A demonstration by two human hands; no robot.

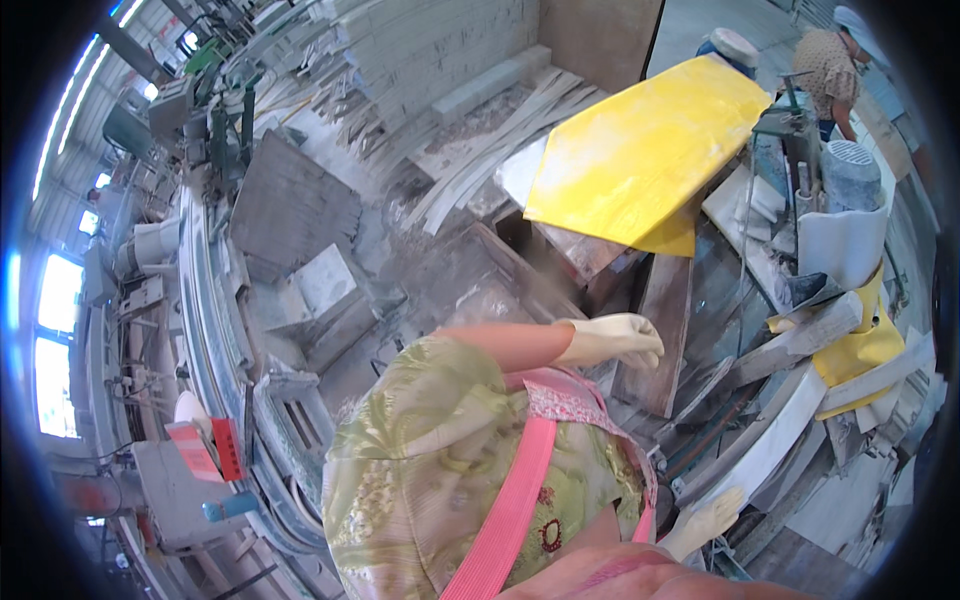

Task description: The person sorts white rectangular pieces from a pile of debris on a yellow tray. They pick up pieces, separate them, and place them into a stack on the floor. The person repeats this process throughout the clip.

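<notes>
My left hand (618, 340), in a cream glove, is held in front of my chest with its fingers curled in. No object shows in it; a brown board (655, 350) lies beneath and beyond it. My right hand (708, 520), gloved alike, is low at the right with its fingers stretched out. It is beside the near end of a long white strip (775, 435); whether it touches the strip I cannot tell. Farther off, a large yellow sheet (640, 150) drapes over a stand.
Machinery with long metal rails (200, 300) runs along the left, with a red box (228, 450) on it. Grey slabs (295, 205) and a stone block (320, 285) stand ahead. A motor (850, 175) and a second yellow sheet (860, 350) are right. Another person (828, 75) bends over, far right.
</notes>
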